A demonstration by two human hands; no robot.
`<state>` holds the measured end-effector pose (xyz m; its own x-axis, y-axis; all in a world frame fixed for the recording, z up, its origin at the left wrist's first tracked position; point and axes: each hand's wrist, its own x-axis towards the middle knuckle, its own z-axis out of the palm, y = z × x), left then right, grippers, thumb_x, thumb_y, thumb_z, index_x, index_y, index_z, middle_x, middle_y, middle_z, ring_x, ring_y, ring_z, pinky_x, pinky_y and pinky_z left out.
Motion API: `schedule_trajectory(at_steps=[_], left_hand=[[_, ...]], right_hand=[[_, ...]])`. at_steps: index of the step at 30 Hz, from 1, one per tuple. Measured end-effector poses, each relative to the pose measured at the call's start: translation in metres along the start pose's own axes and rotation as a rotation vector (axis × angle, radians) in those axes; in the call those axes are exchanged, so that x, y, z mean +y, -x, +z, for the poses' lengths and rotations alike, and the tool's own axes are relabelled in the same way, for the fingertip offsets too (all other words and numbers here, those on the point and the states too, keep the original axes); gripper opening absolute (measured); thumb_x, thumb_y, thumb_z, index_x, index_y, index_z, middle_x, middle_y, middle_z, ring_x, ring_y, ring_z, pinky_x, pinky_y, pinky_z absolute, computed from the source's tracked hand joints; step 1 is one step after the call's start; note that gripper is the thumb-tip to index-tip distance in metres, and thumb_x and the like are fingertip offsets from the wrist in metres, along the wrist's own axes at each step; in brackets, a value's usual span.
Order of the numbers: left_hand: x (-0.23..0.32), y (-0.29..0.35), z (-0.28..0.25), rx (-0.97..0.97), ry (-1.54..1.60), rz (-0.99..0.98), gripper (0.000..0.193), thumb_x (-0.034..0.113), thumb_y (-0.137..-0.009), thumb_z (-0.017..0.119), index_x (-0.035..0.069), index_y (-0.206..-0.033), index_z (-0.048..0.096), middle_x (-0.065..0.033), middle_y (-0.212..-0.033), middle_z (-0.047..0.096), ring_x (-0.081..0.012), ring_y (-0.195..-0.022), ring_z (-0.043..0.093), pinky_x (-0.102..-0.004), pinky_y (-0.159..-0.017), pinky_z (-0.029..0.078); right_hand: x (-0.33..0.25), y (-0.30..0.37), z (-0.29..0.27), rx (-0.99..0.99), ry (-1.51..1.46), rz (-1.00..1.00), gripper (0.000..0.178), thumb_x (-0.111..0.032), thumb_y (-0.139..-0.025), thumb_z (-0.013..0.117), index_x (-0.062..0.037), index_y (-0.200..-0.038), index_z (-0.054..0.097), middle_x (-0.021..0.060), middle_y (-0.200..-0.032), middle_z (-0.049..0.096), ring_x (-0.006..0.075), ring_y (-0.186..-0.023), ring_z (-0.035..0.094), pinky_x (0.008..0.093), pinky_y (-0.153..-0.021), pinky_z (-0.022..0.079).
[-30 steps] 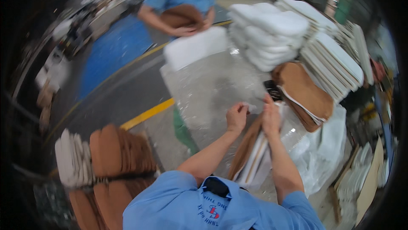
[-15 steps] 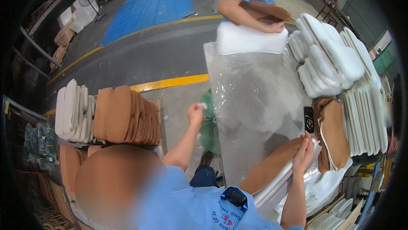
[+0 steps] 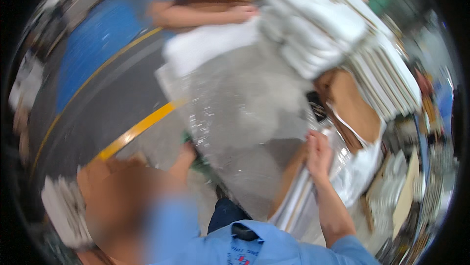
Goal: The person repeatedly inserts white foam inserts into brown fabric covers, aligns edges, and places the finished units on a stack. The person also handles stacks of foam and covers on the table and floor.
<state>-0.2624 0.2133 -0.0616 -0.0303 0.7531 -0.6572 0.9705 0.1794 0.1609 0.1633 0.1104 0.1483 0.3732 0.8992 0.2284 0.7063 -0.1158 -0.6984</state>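
Observation:
My right hand (image 3: 319, 153) is closed over the upper edge of a padded panel (image 3: 290, 186), brown on one face with white layers behind it. That panel leans on edge at the near right side of the plastic-covered table (image 3: 235, 103). Past my fingers lie a black device (image 3: 316, 106) and folded brown covers (image 3: 355, 106). My left hand (image 3: 186, 151) is low at the table's left edge, by a green bag (image 3: 201, 166). Motion smears its fingers, so whether it holds anything does not show.
Across the table a co-worker's forearm (image 3: 196, 16) rests over a white pad (image 3: 210, 45). White cushions (image 3: 313, 25) are stacked at the far right, with upright white panels (image 3: 387, 86) beside them. Pale pads (image 3: 63, 211) stand at the lower left.
The view has swung, shifting the table and stacks leftward. My left hand, earlier raised with a small white bit at its fingertips, is now lower by the table edge. My right hand still holds the panel.

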Motion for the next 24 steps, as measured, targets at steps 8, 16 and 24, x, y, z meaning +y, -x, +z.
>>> schedule_trajectory(at_steps=[8, 16, 24], left_hand=[[0.014, 0.072, -0.042, 0.252, 0.027, 0.307, 0.038, 0.018, -0.091, 0.061, 0.006, -0.126, 0.072, -0.0188, -0.167, 0.032, -0.0389, -0.141, 0.05, -0.0455, -0.112, 0.045], [0.088, 0.161, -0.052, 0.98, 0.824, 0.3, 0.022, 0.016, -0.099, 0.067, -0.001, -0.113, 0.071, -0.0152, -0.124, 0.07, -0.0252, -0.108, 0.07, -0.0362, -0.094, 0.055], [0.352, 0.158, -0.068, 0.192, 0.858, 0.997, 0.033, 0.02, -0.106, 0.06, 0.001, -0.131, 0.069, -0.0071, -0.123, 0.073, -0.0124, -0.111, 0.064, -0.0292, -0.098, 0.05]], right_hand=[[0.002, 0.011, -0.031, -0.061, 0.111, -0.466, 0.013, -0.018, -0.091, 0.073, -0.0107, -0.1, 0.076, 0.005, -0.088, 0.072, 0.0267, -0.095, 0.067, 0.0441, -0.1, 0.045], [0.008, 0.025, -0.035, -0.006, 0.008, -0.563, 0.008, -0.017, -0.089, 0.073, -0.0119, -0.095, 0.075, 0.0026, -0.088, 0.073, 0.0242, -0.091, 0.067, 0.0451, -0.104, 0.042], [-0.002, 0.051, -0.028, -0.227, -0.041, -0.637, 0.015, -0.024, -0.091, 0.071, -0.0124, -0.1, 0.073, 0.0041, -0.094, 0.07, 0.0244, -0.099, 0.065, 0.0437, -0.108, 0.039]])
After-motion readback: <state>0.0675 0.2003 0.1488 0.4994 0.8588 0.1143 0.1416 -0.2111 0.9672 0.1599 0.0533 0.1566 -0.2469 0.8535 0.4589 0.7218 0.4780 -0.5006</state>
